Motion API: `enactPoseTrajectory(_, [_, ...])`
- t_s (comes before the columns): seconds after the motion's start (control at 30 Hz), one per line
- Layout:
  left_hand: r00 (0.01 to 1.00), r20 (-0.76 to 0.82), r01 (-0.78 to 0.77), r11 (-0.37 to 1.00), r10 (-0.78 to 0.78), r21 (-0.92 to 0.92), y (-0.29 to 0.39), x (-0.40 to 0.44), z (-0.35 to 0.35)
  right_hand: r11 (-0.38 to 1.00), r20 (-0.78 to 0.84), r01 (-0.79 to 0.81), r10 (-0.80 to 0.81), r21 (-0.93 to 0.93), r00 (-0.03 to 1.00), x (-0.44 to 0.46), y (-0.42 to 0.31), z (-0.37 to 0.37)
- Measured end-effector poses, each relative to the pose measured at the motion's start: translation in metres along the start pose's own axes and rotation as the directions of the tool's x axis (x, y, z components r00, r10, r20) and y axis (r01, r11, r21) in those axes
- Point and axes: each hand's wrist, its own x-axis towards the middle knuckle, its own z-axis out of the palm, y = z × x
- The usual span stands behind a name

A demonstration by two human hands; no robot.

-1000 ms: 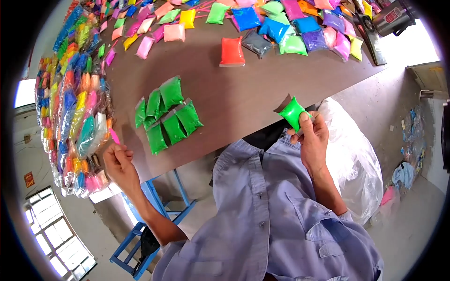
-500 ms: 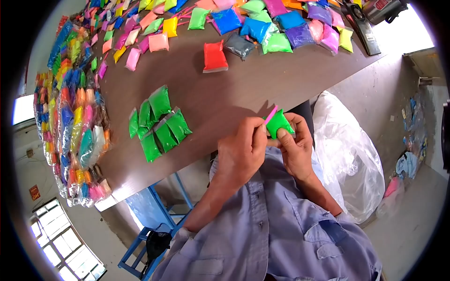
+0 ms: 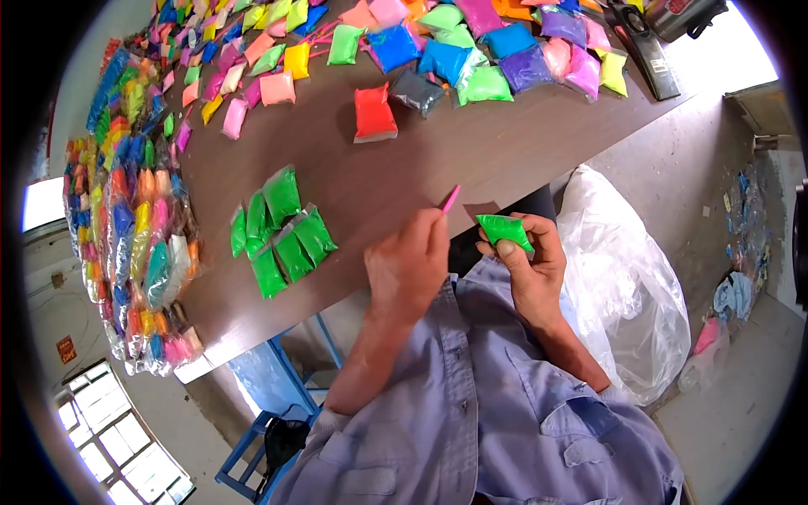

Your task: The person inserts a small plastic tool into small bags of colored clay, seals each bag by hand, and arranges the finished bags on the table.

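Observation:
Between the thumb and fingers of my right hand (image 3: 532, 261) is a small green packet (image 3: 505, 230), held over the table's front edge. To its left, my left hand (image 3: 408, 268) is closed on a thin pink stick (image 3: 452, 199), whose tip points up and away from me. The stick and the packet are apart. Several green packets (image 3: 293, 255) lie grouped on the brown table (image 3: 379, 181), left of my left hand. Farther back, a red packet (image 3: 374, 114) lies beside a dark grey one (image 3: 417, 93).
Many coloured packets (image 3: 526, 67) cover the table's back. Long bags of coloured packets (image 3: 139, 244) line the left side. A black tool (image 3: 648, 55) and a metal mug (image 3: 680, 15) stand back right. A clear plastic bag (image 3: 627, 286) is right of me, a blue stool (image 3: 278, 379) lower left.
From the far left, my left hand came across to the green packet with the pink stick, then drew back slightly left. My right hand has kept the packet, which is now tilted differently.

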Motion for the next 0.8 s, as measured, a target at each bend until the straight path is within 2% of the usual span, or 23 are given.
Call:
enactPoseTrajectory(0.13, [0.999,-0.029,0.014,0.994,-0.017,-0.104,0.017,0.007,-0.006,0.998,-0.011,0.043,-0.043,-0.035,0.999,0.009,0.003,-0.006])
enactPoseTrajectory(0.2, [0.997,0.06,0.074,0.944,-0.057,-0.323,0.032,0.005,-0.003,0.996,-0.022,0.066,-0.068,-0.052,0.997,0.009,0.003,-0.005])
enactPoseTrajectory(0.23, [1.0,0.015,-0.02,0.956,0.026,-0.293,0.038,0.005,0.002,0.972,-0.006,0.142,-0.146,-0.189,0.989,0.009,0.003,-0.007])
enactPoseTrajectory(0.27, [0.999,0.008,-0.028,0.954,0.032,-0.299,0.037,0.007,0.004,0.921,0.022,0.218,-0.223,-0.322,0.975,0.01,0.002,-0.009])
enactPoseTrajectory(0.33, [0.996,0.021,-0.078,0.964,0.086,-0.255,0.031,0.009,0.009,0.94,-0.021,0.181,-0.195,-0.288,0.981,0.006,0.001,-0.012])
enactPoseTrajectory(0.4, [0.998,0.051,-0.028,0.978,0.039,-0.208,0.019,0.009,0.012,0.984,-0.072,0.017,-0.03,-0.178,0.997,0.003,-0.001,-0.014])
enactPoseTrajectory(0.47, [0.999,0.014,-0.039,0.992,0.041,-0.123,0.011,0.012,0.01,0.979,-0.071,0.063,-0.078,-0.195,0.994,0.002,0.002,-0.015])
enactPoseTrajectory(0.57, [0.999,0.044,0.005,0.97,0.006,-0.241,0.028,0.014,-0.005,0.969,-0.073,0.14,-0.157,-0.204,0.985,0.007,0.005,-0.015])
enactPoseTrajectory(0.63, [0.998,0.06,0.031,0.951,-0.013,-0.307,0.037,0.013,-0.004,0.938,-0.04,0.201,-0.221,-0.284,0.974,0.01,0.005,-0.016])
enactPoseTrajectory(0.7, [0.99,0.046,-0.111,0.937,0.134,-0.332,0.042,0.012,0.001,0.917,-0.03,0.23,-0.254,-0.327,0.967,0.01,-0.001,-0.011])
enactPoseTrajectory(0.77, [0.993,0.046,-0.093,0.952,0.111,-0.291,0.036,0.014,0.006,0.892,-0.019,0.26,-0.287,-0.369,0.958,0.009,-0.004,-0.01])
enactPoseTrajectory(0.8, [0.994,0.055,-0.077,0.966,0.093,-0.248,0.03,0.014,0.009,0.918,-0.038,0.223,-0.249,-0.327,0.968,0.007,-0.004,-0.011])
